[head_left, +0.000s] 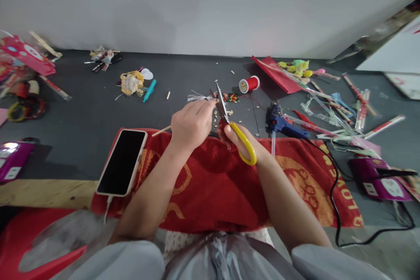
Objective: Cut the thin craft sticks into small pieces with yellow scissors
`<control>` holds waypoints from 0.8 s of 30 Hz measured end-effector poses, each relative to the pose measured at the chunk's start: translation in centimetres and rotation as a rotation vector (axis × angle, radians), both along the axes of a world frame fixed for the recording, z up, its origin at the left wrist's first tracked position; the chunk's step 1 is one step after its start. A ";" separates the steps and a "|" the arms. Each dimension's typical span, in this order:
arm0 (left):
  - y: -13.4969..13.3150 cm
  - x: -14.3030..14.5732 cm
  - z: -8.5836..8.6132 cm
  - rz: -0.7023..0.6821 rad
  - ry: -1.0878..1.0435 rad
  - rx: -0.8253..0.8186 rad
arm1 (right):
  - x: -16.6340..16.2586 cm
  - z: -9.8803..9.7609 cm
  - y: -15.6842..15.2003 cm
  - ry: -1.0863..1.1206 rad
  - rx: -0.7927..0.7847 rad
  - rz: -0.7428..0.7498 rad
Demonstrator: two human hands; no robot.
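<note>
My right hand [238,140] is closed through the yellow handles of a pair of scissors [229,116], whose blades point up and away from me. My left hand [192,123] is closed in a pinch on a thin wooden stick [161,131] that pokes out to its left, and holds it against the blades. Both hands hover over the far edge of a red towel with orange patterns [213,188]. Small cut wood bits [216,116] lie on the grey surface just beyond the blades.
A phone [122,162] with a cable lies on the towel's left. A blue glue gun [284,124] with black cord, a red thread spool [249,84], red paper [277,74], wrapped sticks [331,113] sit right. Purple boxes [380,179] flank both sides.
</note>
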State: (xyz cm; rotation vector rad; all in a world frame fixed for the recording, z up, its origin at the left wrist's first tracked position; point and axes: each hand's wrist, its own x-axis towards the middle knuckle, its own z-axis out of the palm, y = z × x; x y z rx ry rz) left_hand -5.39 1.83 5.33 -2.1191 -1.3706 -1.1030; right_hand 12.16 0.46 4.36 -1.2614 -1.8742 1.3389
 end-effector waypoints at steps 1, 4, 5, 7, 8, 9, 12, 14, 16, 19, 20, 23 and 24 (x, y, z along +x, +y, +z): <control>0.0 0.0 0.0 -0.006 -0.013 -0.016 | 0.1 -0.1 0.0 0.007 -0.008 0.006; 0.1 0.1 0.0 -0.013 -0.039 -0.024 | 0.2 -0.2 0.0 0.012 -0.018 0.018; 0.1 0.2 0.0 -0.017 -0.046 -0.020 | 0.1 -0.3 0.0 0.008 -0.014 0.016; 0.1 0.2 0.0 -0.028 -0.070 -0.012 | 0.1 -0.2 0.0 -0.011 -0.006 0.007; 0.1 0.3 0.0 -0.034 -0.083 -0.010 | 0.0 -0.2 0.0 -0.025 -0.001 -0.001; 0.1 0.3 0.0 -0.039 -0.096 -0.010 | 0.0 -0.3 0.0 -0.040 0.002 -0.011; 0.1 0.3 -0.2 -0.043 -0.110 -0.012 | 0.0 -0.4 -0.1 -0.068 0.013 -0.033; 0.1 0.3 -0.3 -0.035 -0.106 -0.010 | 0.0 -0.6 -0.1 -0.065 0.018 -0.038; 0.2 0.4 -0.5 -0.025 -0.106 0.008 | 0.0 -0.7 -0.1 -0.053 0.017 -0.030; 0.3 0.4 -0.7 -0.019 -0.114 0.048 | 0.0 -0.9 0.0 -0.041 0.016 -0.017; 0.3 0.4 -0.7 -0.017 -0.115 0.057 | 0.0 -0.9 0.0 -0.043 0.020 -0.018; 0.3 0.4 -0.6 0.001 -0.109 0.067 | -0.1 -1.0 0.1 -0.056 0.038 -0.033; 0.3 0.4 -0.5 0.008 -0.107 0.068 | -0.1 -1.1 0.1 -0.056 0.043 -0.037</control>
